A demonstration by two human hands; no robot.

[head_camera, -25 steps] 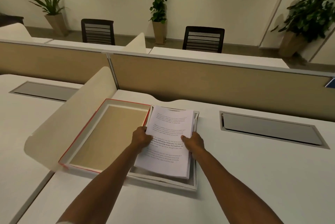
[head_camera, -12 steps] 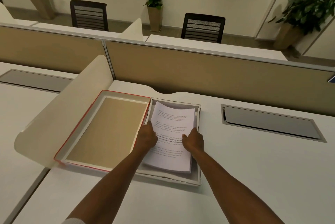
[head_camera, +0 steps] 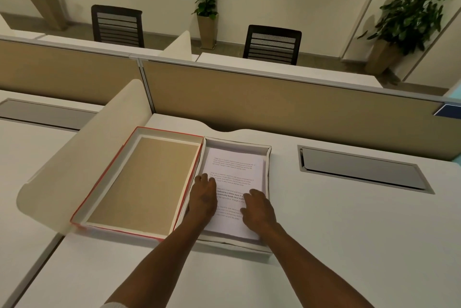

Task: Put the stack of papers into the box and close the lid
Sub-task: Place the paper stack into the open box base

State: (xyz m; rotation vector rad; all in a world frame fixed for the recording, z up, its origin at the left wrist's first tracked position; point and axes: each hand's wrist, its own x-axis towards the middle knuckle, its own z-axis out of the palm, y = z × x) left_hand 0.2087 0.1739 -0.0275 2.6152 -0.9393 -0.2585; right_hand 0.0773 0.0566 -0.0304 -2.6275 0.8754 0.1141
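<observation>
I have both hands flat on the stack of papers (head_camera: 234, 183), which lies inside the box (head_camera: 269, 170), its long axis running away from me. My left hand (head_camera: 203, 199) rests on the stack's left margin, fingers (head_camera: 205, 179) spread and pointing forward; my right hand (head_camera: 258, 210) rests on the lower middle of the sheet, fingers loosely splayed, palm down. Neither hand grips anything: they only press on the top sheet. The stack looks seated within the box walls, though its near edge is partly hidden by my wrists, so I cannot tell whether it sits fully square there.

The part left, as I judge it, is the lid (head_camera: 144, 183). It lies open and face up just left of my left fingers, touching the box along their shared edge, its long axis parallel to the papers. My left hand is plainly the nearer one; the lid's far long edge, the red-trimmed one, lies well to the left of those fingers. I cannot tell whether the lid is hinged to the box or loose.

A curved cream divider (head_camera: 82, 158) rises just beyond the lid's left edge, so reaching that side leaves little room. The table (head_camera: 349, 245) to the right of my right fingers holds only a recessed cable hatch (head_camera: 361, 170), well apart.
</observation>
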